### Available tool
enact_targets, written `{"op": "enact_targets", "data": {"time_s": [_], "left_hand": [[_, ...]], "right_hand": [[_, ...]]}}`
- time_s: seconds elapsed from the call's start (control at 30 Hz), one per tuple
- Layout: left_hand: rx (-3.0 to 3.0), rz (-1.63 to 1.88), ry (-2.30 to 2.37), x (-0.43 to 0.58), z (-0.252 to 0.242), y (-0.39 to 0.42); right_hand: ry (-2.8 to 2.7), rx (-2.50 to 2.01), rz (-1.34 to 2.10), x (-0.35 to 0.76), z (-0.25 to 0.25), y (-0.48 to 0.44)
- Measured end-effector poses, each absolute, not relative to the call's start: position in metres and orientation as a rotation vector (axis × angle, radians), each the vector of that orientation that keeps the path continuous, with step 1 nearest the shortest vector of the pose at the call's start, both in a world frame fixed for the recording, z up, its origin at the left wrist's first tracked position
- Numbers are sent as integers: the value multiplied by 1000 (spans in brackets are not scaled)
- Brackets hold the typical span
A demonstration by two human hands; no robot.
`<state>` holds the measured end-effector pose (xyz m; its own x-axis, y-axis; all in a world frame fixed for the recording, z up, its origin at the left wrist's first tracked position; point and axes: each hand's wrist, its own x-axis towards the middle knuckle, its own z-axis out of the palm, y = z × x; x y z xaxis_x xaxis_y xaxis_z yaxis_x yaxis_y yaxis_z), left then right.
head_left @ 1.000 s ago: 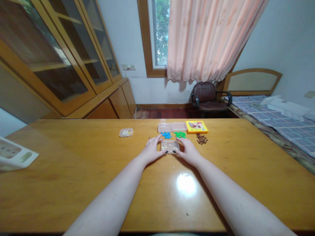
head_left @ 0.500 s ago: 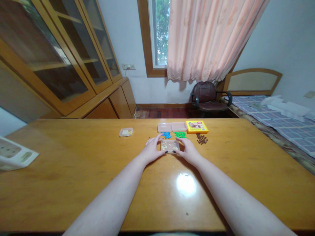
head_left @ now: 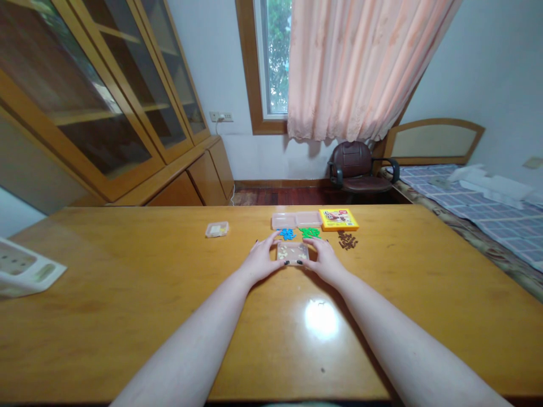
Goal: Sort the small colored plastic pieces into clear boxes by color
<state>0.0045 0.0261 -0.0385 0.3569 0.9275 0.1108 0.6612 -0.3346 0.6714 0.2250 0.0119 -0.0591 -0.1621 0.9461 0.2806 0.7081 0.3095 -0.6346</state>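
A clear plastic box (head_left: 292, 255) with small pale pieces in it rests on the table between my hands. My left hand (head_left: 263, 259) grips its left side, thumb at the near edge and fingers toward the far side. Its right side is held the same way by my right hand (head_left: 324, 260). Just beyond the box lie a pile of small blue pieces (head_left: 287, 234) and a pile of green pieces (head_left: 310, 232). Small brown pieces (head_left: 348, 241) are heaped farther right.
Behind the piles are an open clear plastic case (head_left: 296, 220) and a yellow picture box (head_left: 339, 220). A small clear container (head_left: 217, 229) with pale contents stands to the left. At the wooden table's (head_left: 139, 294) left edge is a white plastic object (head_left: 29, 268).
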Motion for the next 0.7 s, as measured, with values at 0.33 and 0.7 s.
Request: {"op": "enact_targets", "data": {"time_s": [0.33,0.7], "left_hand": [[2124,653,1397,5,-42,27],[2612,462,1328,23,-25,-7]], "right_hand": [[-1954,-1484,496,224,-55,11],[-2058,-1340,444,222,-59,6]]}}
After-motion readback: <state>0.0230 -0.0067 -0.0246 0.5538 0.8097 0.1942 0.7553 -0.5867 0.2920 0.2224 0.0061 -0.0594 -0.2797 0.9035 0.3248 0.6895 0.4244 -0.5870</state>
